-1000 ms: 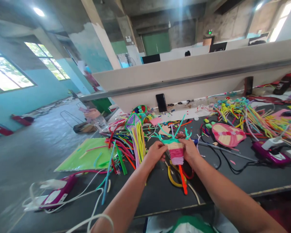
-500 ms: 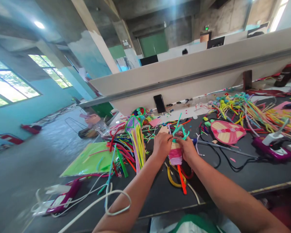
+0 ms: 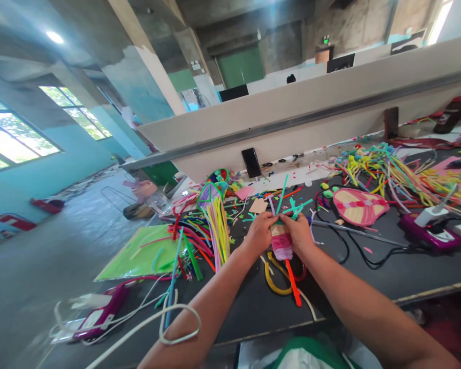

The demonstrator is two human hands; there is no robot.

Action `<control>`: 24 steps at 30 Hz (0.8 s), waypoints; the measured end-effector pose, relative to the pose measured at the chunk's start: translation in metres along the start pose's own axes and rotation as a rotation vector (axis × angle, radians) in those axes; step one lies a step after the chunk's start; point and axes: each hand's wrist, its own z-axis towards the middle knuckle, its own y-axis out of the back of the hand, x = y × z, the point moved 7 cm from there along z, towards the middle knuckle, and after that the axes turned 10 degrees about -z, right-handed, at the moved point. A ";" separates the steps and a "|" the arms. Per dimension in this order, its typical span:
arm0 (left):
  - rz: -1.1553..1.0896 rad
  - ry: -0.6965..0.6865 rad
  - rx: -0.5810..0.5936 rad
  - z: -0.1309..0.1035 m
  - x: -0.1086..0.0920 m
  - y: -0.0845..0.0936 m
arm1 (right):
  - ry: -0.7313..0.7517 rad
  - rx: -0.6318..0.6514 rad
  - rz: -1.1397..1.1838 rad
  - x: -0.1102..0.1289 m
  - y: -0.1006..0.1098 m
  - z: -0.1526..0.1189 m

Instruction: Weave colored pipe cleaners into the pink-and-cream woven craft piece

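Note:
A striped pipe-cleaner craft piece (image 3: 282,247) in cream, deep pink and lilac is upright between my hands, above the dark tabletop. My left hand (image 3: 261,233) pinches its upper left edge, thumb and fingers closed. My right hand (image 3: 298,234) grips the upper right edge, with its thumb near the left fingertips. Teal pipe cleaners (image 3: 297,207) stick up and out from the top, just beyond my fingers. An orange-red strip (image 3: 293,283) hangs from the bottom. Exactly where the fingers meet the teal stems is partly hidden.
Loose yellow and lilac pipe cleaners (image 3: 219,230) lie left, beside a green plastic packet (image 3: 138,253). A pink-and-cream leaf-shaped piece (image 3: 360,207) lies right, near a purple power strip (image 3: 432,237) with cables. A phone (image 3: 251,162) leans on the divider; a white cable (image 3: 180,307) loops front left.
My hands and the craft piece have shifted slightly to the right. My left fingers have come closer to my right thumb, and the teal stems and a tan card beyond show more fully.

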 end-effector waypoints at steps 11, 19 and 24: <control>0.078 0.395 0.064 0.052 0.020 -0.001 | 0.093 -0.016 -0.251 0.002 0.007 0.003; 0.027 0.366 -0.223 0.011 0.021 0.023 | 0.077 -0.011 -0.188 0.000 0.010 0.007; 0.111 0.311 -0.300 -0.014 0.009 0.030 | 0.030 0.072 -0.039 0.001 0.000 0.000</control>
